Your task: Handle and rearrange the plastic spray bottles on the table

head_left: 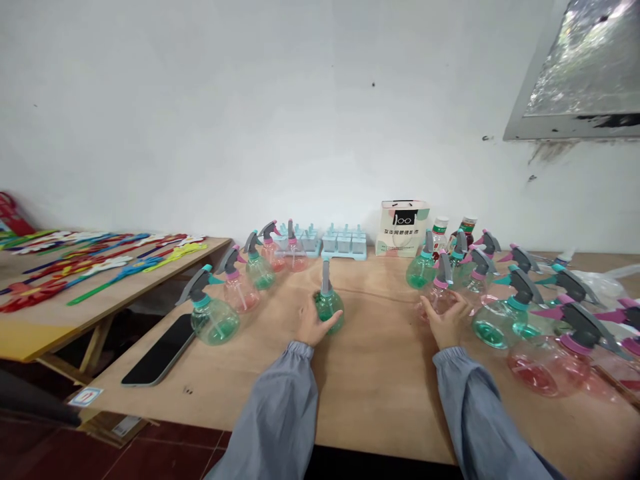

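My left hand (314,323) is wrapped around a round green spray bottle (331,308) with a grey trigger head, upright on the wooden table (370,373). To the right, my right hand (443,319) has its thumb and fingers around a pink spray bottle (439,295) with a pink collar. Its lower part is partly hidden behind the hand. Left of my left hand stand several more bottles, the nearest a green spray bottle (215,321) with a teal collar. Others crowd the right side, among them a large pink spray bottle (545,363).
A black phone (160,353) lies at the left edge. Against the wall are light-blue popsicle molds (344,243), a paper bag (403,230) and two labelled bottles with white caps (440,230). A second table (95,313) at left bears colourful flower-shaped crafts (123,267).
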Demonstrator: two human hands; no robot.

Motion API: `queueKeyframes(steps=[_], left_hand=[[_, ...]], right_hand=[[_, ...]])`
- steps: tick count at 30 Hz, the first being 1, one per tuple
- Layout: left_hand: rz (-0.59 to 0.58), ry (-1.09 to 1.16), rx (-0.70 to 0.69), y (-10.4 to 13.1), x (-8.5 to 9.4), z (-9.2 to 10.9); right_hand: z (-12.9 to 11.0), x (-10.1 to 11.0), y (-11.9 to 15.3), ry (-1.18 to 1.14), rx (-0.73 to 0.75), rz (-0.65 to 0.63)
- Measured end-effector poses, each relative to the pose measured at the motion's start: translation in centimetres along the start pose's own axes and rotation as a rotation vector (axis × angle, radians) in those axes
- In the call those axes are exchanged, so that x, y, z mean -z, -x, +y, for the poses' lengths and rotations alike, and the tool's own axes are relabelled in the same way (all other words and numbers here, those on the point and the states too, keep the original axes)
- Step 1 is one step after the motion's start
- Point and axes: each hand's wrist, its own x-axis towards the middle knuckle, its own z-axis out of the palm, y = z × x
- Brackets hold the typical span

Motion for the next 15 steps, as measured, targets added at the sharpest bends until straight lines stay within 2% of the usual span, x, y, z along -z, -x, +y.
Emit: queueKeyframes(steps=[8, 12, 15], left_hand=[[-0.009, 0.006, 0.009, 0.1, 0.1, 0.3], [-0.053, 0.06, -0.002, 0.3, 0.2, 0.6], [-0.129, 0.11, -0.025, 0.7, -0.2, 1.1]], right_hand=[[0.3, -1.7, -1.0, 0.002, -0.048, -0.054], [-0.4, -1.3, -1.1, -0.078, -0.042, 0.054], [-2.6, -0.1, -0.4, -0.232, 0.062, 0.14]])
